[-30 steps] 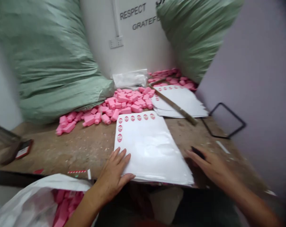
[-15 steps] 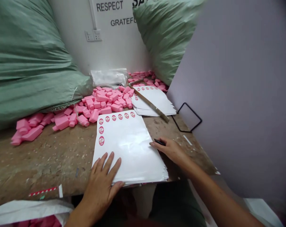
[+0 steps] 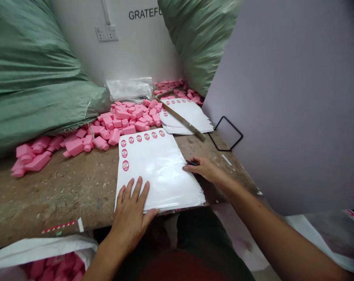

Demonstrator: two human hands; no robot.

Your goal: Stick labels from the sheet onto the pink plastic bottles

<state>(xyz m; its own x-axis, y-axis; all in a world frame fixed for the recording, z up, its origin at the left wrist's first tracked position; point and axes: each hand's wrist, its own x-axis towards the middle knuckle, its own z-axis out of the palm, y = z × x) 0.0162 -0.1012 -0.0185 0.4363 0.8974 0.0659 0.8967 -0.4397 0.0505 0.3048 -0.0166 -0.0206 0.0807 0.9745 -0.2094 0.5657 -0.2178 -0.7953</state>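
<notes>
Left hand (image 3: 130, 210) open, fingers spread, palm flat on near edge of white label sheet stack (image 3: 156, 168), nothing gripped. Right hand (image 3: 206, 170) half curled, pinching slim black pen (image 3: 191, 162), fingertips on stack's right edge. Stack sits on worn wooden bench (image 3: 48, 195); pink moulded pieces (image 3: 121, 121) just behind it, second sheet stack (image 3: 185, 117) beyond, wooden strip (image 3: 179, 119) across that. Best keep left palm pressed, so sheets don't creep
</notes>
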